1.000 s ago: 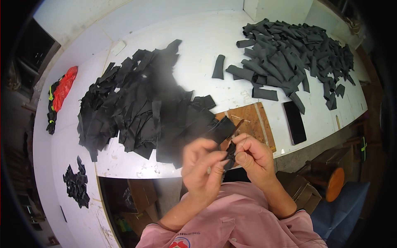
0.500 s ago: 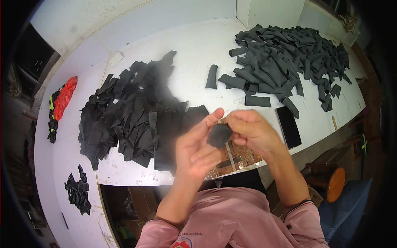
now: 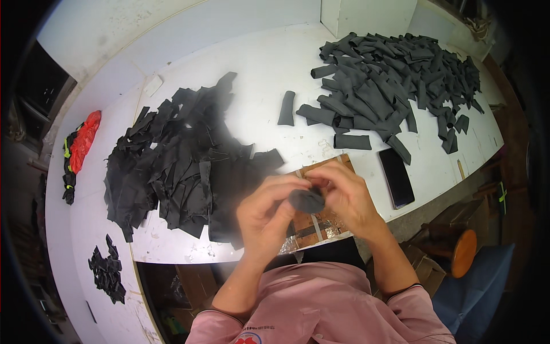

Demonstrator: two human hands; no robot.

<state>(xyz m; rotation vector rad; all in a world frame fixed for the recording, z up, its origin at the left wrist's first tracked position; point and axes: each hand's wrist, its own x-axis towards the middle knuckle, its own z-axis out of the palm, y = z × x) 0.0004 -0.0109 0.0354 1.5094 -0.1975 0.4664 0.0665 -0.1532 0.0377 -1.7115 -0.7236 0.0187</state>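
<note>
In front of my body, a small dark grey fabric tube (image 3: 306, 200) is held between both hands, its rounded end facing me. My left hand (image 3: 264, 207) pinches it from the left with thumb and fingers. From the other side, my right hand (image 3: 349, 198) grips its far edge, the fingers curled and partly hidden. A heap of flat black fabric pieces (image 3: 177, 166) lies just left of my left hand. Farther off at the right is a large pile of dark grey fabric tubes (image 3: 395, 80), and a single tube (image 3: 286, 108) lies apart from it.
Beneath my hands is a brown taped board (image 3: 329, 221) at the table's front edge. A black phone (image 3: 396, 178) lies right of it. To the left are a red plastic bag (image 3: 86, 140) and a small heap of black scraps (image 3: 107, 272). An orange-topped stool (image 3: 464, 253) stands at the right.
My left hand has turned from a spread, open palm to a pinch on the fabric tube. My right hand has shifted slightly down and left. The view has moved a little.
</note>
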